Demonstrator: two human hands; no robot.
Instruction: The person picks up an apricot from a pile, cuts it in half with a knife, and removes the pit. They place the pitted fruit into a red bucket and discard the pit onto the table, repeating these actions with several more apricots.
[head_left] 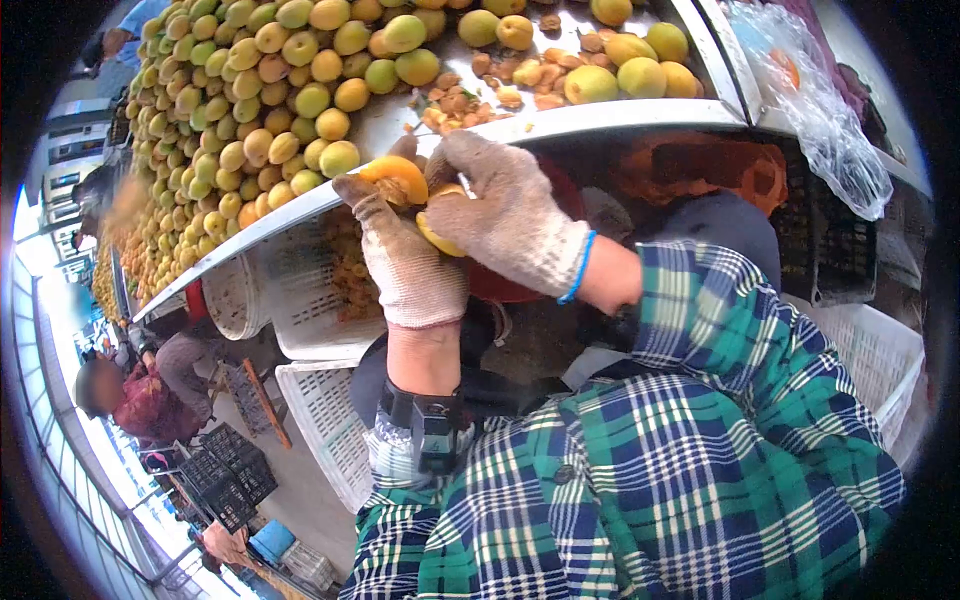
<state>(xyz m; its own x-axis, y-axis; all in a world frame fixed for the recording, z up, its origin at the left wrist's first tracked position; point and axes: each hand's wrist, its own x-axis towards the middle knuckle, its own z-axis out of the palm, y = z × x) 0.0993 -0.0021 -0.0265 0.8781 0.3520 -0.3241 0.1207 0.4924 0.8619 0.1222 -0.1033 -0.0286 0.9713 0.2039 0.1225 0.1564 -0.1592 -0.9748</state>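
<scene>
My left hand, in a soiled whitish knit glove, is closed on an apricot half whose orange flesh and brownish inside face up. Beside it my right hand, gloved too with a blue cuff edge, grips another yellow apricot piece between thumb and fingers. Both hands meet just in front of the metal table rim. Right behind them, brown apricot pits lie scattered on the metal top. A large heap of whole green-yellow apricots covers the table to the left.
More whole apricots sit at the table's right corner. A clear plastic bag hangs over the right edge. Below the table stand a white crate with apricot pieces, a white bucket and black crates. A seated person is at far left.
</scene>
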